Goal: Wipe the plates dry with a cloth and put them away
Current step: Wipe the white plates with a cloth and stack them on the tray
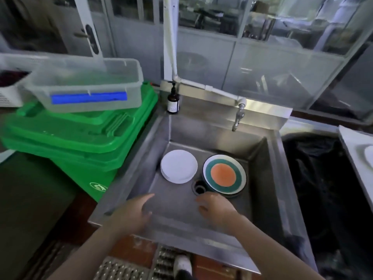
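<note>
Plates point(224, 174) just beyond empty grip point(217, 207).

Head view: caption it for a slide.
Both hands reach into the steel sink toward white plates and a colourful plate.

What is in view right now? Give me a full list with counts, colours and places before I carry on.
white plates: small stack, exact count unclear, white, sink floor, left
patterned plate: one on top of a dark one, orange centre, teal ring, pale rim, sink floor, right
sink: one, steel, centre
drain: one, dark, between the plates, nearer the person
tap: one, metal, over the sink's back wall
pump bottle: one, dark brown, sink's back left corner
bin: one, green, left of sink
plastic tub: one, clear with blue strip, on the bin
left hand: open, over sink's front edge
right hand: open, near the drain
</note>
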The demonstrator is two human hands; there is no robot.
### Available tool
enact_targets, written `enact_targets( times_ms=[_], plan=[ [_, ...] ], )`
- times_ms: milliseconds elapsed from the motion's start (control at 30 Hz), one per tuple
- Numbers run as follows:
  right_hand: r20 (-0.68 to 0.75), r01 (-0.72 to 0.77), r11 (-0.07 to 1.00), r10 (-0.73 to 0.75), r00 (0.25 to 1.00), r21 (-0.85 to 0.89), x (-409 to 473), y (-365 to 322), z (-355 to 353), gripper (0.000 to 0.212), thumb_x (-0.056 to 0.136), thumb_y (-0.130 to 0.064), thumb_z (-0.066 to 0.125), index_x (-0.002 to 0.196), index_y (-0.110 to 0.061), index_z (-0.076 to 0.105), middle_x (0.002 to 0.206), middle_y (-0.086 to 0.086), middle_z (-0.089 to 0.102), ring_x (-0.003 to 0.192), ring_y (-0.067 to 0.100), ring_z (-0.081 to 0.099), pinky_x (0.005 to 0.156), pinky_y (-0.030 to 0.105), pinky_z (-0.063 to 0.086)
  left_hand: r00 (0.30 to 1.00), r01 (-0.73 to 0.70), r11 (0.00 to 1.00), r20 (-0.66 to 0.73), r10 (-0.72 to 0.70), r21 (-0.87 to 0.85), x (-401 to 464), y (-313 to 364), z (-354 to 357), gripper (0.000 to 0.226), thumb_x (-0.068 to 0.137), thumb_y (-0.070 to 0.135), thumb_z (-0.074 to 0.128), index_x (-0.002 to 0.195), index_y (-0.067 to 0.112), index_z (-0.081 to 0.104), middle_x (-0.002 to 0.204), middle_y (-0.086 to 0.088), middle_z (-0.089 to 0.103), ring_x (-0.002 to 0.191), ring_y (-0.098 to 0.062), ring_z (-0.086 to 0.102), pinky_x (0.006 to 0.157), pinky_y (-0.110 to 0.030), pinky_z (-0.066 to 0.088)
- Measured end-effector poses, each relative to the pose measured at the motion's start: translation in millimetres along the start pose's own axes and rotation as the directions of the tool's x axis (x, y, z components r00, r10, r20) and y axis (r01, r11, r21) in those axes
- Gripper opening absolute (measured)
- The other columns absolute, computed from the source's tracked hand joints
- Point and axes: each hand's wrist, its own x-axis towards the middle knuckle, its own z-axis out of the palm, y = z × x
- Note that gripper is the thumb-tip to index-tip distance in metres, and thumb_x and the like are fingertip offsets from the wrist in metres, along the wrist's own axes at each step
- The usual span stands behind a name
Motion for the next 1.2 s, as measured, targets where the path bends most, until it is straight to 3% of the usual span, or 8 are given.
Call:
enact_targets(
  times_ms=[133, 233, 300, 433, 533, 700, 967, 1200],
  plan=[
    [0.04, -0.147, 0.98, 0.143, 0.989, 0.133, 43, 8, 14, 0.016, 0.084, -0.018, 0.05, 0.091, -0.011, 0.063, 0.097, 0.005, 0.066, 0.094, 0.03, 0.059, 0.076, 0.034, 0.047, 0.999, 0.035, 0.978, -0.033, -0.043, -0.204, 18, -21, -7, 0.05, 0.089, 0.013, 0.061, 0.126, 0.044, 0.047, 0.119, 0.025, 0.055, 0.109, 0.0, 0.057, 0.098, -0.025, 0.045],
    [0.111, -0.3, 0.913, 0.28, 0.954, 0.275, 79, 18, 30, 0.013, 0.082, -0.013, 0.05, 0.07, -0.013, 0.055, 0.069, -0.001, 0.055, 0.068, 0.023, 0.053, 0.059, 0.03, 0.038, 0.985, 0.157, 0.927, -0.016, -0.172, -0.342, 40, -36, -9, 0.046, 0.09, 0.0, 0.06, 0.131, 0.019, 0.052, 0.123, 0.006, 0.06, 0.108, -0.01, 0.059, 0.099, -0.027, 0.045],
    [0.178, -0.417, 0.796, 0.378, 0.908, 0.438, 104, 29, 43, 0.011, 0.083, -0.01, 0.055, 0.078, -0.007, 0.064, 0.067, -0.004, 0.054, 0.063, 0.015, 0.048, 0.058, 0.027, 0.036, 0.966, 0.226, 0.872, -0.015, -0.258, -0.434, 56, -43, -12, 0.042, 0.09, -0.005, 0.057, 0.13, 0.007, 0.052, 0.122, -0.011, 0.062, 0.11, -0.021, 0.06, 0.098, -0.03, 0.045],
    [0.321, -0.567, 0.585, 0.476, 0.819, 0.58, 154, 52, 72, 0.02, 0.082, -0.006, 0.06, 0.095, 0.009, 0.062, 0.068, 0.006, 0.053, 0.064, 0.018, 0.046, 0.061, 0.031, 0.032, 0.938, 0.312, 0.786, 0.041, -0.344, -0.533, 88, -50, -4, 0.03, 0.093, 0.003, 0.055, 0.117, 0.021, 0.057, 0.103, 0.008, 0.068, 0.092, 0.003, 0.061, 0.078, -0.007, 0.043],
    [0.412, -0.654, 0.338, 0.562, 0.717, 0.677, 189, 61, 86, 0.021, 0.085, -0.006, 0.063, 0.105, -0.008, 0.065, 0.076, 0.01, 0.065, 0.058, 0.021, 0.056, 0.052, 0.026, 0.04, 0.92, 0.365, 0.718, 0.113, -0.375, -0.593, 107, -55, 7, 0.026, 0.095, 0.007, 0.054, 0.114, 0.026, 0.057, 0.101, 0.014, 0.068, 0.089, 0.009, 0.061, 0.077, -0.004, 0.043],
    [0.518, -0.683, 0.039, 0.62, 0.589, 0.729, 248, 78, 105, 0.008, 0.091, -0.013, 0.059, 0.098, -0.008, 0.06, 0.073, 0.007, 0.063, 0.043, 0.014, 0.054, 0.033, 0.015, 0.033, 0.868, 0.415, 0.563, 0.126, -0.48, -0.714, 131, -63, 22, 0.027, 0.089, 0.001, 0.063, 0.108, 0.021, 0.063, 0.102, 0.001, 0.073, 0.101, -0.021, 0.067, 0.102, -0.038, 0.045],
    [0.593, -0.605, -0.287, 0.702, 0.394, 0.743, 301, 88, 124, 0.03, 0.081, -0.032, 0.076, 0.093, -0.015, 0.054, 0.084, 0.005, 0.066, 0.066, 0.021, 0.065, 0.067, 0.036, 0.06, 0.815, 0.483, 0.436, 0.207, -0.542, -0.759, 141, -77, 46, 0.033, 0.092, -0.005, 0.054, 0.106, 0.024, 0.062, 0.096, 0.006, 0.071, 0.09, -0.013, 0.067, 0.093, -0.029, 0.047],
    [0.541, -0.481, -0.314, 0.704, 0.461, 0.819, 295, 90, 138, 0.035, 0.086, -0.015, 0.071, 0.116, -0.002, 0.059, 0.115, 0.014, 0.065, 0.094, 0.033, 0.067, 0.074, 0.04, 0.059, 0.801, 0.492, 0.372, 0.241, -0.549, -0.787, 145, -72, 48, 0.033, 0.091, -0.008, 0.053, 0.104, 0.021, 0.06, 0.094, 0.002, 0.07, 0.079, -0.003, 0.066, 0.07, -0.008, 0.046]
  ],
)
